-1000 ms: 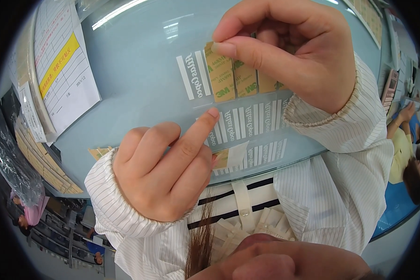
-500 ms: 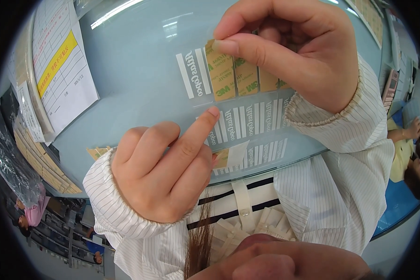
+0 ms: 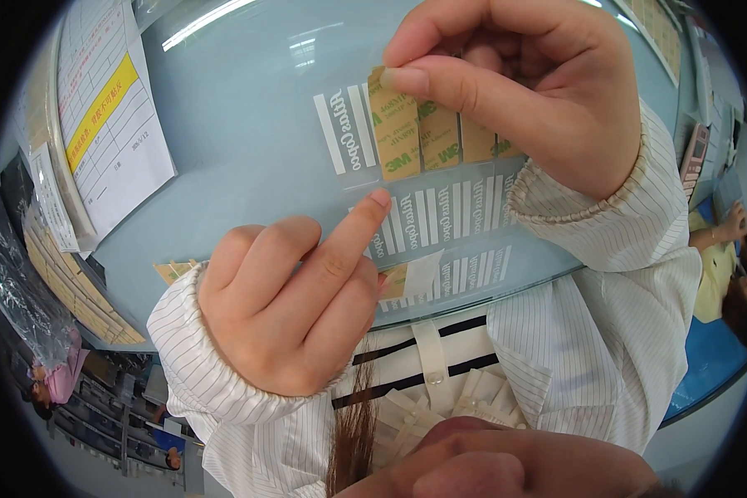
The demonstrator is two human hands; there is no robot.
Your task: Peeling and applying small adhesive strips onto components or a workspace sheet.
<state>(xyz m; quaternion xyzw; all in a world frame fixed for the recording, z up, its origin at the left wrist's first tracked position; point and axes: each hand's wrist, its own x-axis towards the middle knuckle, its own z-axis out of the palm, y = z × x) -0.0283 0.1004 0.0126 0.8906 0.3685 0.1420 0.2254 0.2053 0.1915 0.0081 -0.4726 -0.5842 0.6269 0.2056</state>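
Observation:
My right hand [image 3: 523, 91] is closed, its thumb and forefinger pinching the top end of a tan, green-printed adhesive strip [image 3: 398, 137]. The strip stands over a clear sheet with rows of white lettering and bars [image 3: 340, 129]. More tan strips [image 3: 438, 141] lie beside it on the right, partly under that hand. My left hand [image 3: 295, 303] rests at the sheet's lower left, forefinger stretched out with its tip on the sheet below the strip. Its other fingers are bent and the thumb is mostly hidden. Near the thumb is a tan piece [image 3: 395, 280] with a white flap [image 3: 424, 274].
The sheet lies on a pale glossy tabletop [image 3: 232, 141], its curved edge close to my body. On the left are a printed form [image 3: 120, 141] with a yellow band and stacked tan strips [image 3: 83, 282]. Tan sheets [image 3: 656, 33] lie far right. Other people sit beyond both sides.
The pinched strip has shifted very slightly, its lower end a touch to the right, with the right hand. My left hand keeps its place.

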